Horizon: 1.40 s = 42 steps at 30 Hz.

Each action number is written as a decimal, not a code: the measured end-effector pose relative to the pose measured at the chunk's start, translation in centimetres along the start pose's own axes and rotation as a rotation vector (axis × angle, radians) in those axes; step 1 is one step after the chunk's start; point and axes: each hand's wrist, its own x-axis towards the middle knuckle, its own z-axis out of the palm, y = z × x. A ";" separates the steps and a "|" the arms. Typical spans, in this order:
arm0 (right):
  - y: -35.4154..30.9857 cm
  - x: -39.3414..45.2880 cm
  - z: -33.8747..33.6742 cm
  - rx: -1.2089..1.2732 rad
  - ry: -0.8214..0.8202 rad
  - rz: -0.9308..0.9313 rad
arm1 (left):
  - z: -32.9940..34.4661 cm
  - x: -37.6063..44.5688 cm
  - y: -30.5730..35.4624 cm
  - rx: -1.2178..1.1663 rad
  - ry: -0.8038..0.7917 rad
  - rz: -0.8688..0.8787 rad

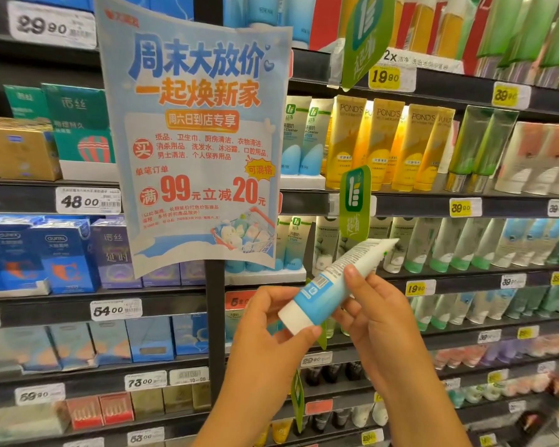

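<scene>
Before the shelves (417, 204), the tube (328, 287) slants between both hands, probably light and soft-walled. The right hand (378, 314) pinches its middle; below that grip the left hand (262, 321) grasps the stiffer cap (296, 317), likely the surest hold.

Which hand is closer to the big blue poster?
Left. The left hand sits just below the poster, holding the tube by its cap end; the right hand grips the tube farther right.

Promo poster (197, 140) hangs mid-shelf; yellow tubes (384, 146) right; blue boxes (42, 253) left w/ price tags (88, 200).
</scene>
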 end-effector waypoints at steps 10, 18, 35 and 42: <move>0.5 0.0 0.0 0.075 0.064 0.044 | 0.1 -0.3 -0.5 0.135 -0.001 0.042; -0.5 -0.9 -0.2 0.006 -0.069 -0.001 | -0.7 -0.7 0.4 -0.071 -0.072 -0.109; -2.6 -1.3 -0.3 0.075 -0.077 0.134 | -0.5 -2.2 3.9 -0.956 -0.399 -0.707; -3.3 -2.0 -0.8 0.089 -0.063 0.198 | 0.3 -3.0 4.2 -0.983 -0.431 -0.687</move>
